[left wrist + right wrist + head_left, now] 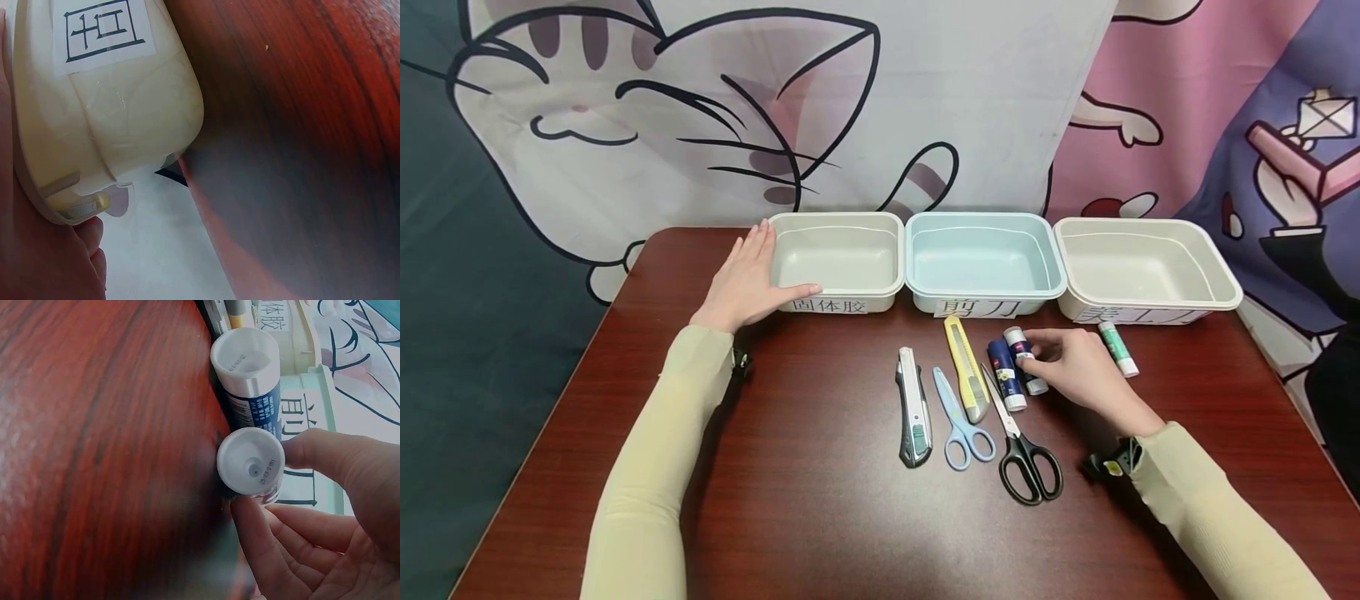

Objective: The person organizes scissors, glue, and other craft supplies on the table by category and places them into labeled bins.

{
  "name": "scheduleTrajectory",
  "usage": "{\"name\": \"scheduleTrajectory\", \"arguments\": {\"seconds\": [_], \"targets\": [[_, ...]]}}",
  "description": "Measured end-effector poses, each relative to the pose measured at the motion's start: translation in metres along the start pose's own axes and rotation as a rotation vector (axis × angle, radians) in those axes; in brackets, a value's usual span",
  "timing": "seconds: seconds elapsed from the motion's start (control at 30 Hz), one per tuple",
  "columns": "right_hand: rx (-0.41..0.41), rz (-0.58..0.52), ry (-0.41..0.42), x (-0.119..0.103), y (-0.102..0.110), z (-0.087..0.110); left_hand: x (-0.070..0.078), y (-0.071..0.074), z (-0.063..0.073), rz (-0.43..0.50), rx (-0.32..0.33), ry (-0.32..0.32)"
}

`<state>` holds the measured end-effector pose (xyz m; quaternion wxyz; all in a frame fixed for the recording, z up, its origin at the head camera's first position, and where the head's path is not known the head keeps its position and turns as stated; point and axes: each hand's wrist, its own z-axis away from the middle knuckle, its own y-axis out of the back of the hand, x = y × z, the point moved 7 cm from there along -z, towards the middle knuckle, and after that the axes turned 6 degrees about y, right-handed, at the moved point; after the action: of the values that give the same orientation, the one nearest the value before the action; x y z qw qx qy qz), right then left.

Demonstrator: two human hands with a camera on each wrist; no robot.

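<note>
My left hand (741,279) rests on the left rim of the cream bin (842,302) labelled 固体胶, fingers straight, thumb along its front edge. On the table, my right hand (1086,371) pinches a white-ended, dark blue glue stick (250,461) between thumb and fingers. A second blue glue stick (1006,375) lies right beside it, to the left. Beyond the right hand lies a smaller green-and-white glue stick (1117,348). Left of the glue sticks are black-handled scissors (1017,450), a yellow utility knife (964,362), light blue scissors (952,404) and a silver-grey utility knife (914,408).
A light blue bin (985,293) labelled 剪刀 stands in the middle of the back row. To its right is another cream bin (1150,310), its label partly legible. A cat-print cloth (985,75) hangs behind the brown table (820,500).
</note>
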<state>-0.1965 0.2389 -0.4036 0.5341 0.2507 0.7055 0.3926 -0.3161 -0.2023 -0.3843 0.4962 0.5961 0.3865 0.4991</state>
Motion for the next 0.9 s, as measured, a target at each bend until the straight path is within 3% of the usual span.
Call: {"name": "scheduleTrajectory", "arguments": {"seconds": [0.33,0.67,0.9], "targets": [[0.003,-0.031,0.004,-0.007,0.007,-0.002,-0.002,-0.001,-0.001,0.001,-0.004,0.004],[0.094,-0.021,0.052,-0.027,0.029,-0.006,-0.001,0.000,0.000,0.011,-0.007,0.001],[0.114,-0.091,0.108,-0.048,0.035,-0.014,0.001,0.001,0.000,0.002,0.000,-0.006]]}}
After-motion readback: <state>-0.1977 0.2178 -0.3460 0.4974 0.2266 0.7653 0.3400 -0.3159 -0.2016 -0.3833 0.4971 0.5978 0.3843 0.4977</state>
